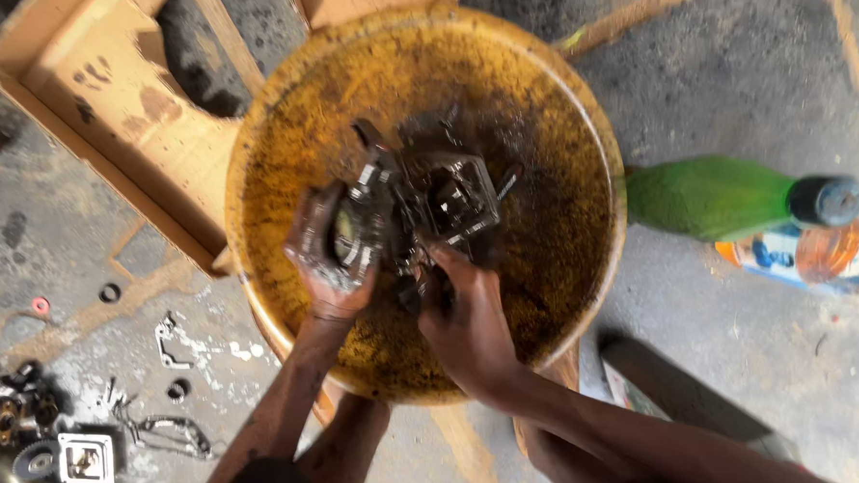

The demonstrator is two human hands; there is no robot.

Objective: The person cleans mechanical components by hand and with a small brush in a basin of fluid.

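Greasy metal engine part [431,208], blocky, oil-black, sits mid yellow basin [551,112]; long axis approx left-right, slightly tilted. Left hand [330,256] wrapped round its round left end. Right hand [465,320] closed on underside, near edge. Basin round, plastic, grime-streaked. Green bottle [711,198] lying on concrete floor [745,81] at right; small metal bits [169,341] lower left.

There are two hands, one left hand [328,252] and one right hand [465,320], one greasy metal engine part [431,198], one yellow basin [569,132], one green bottle [731,197], one wooden frame [117,93], and one small red ring [39,306] on the floor.
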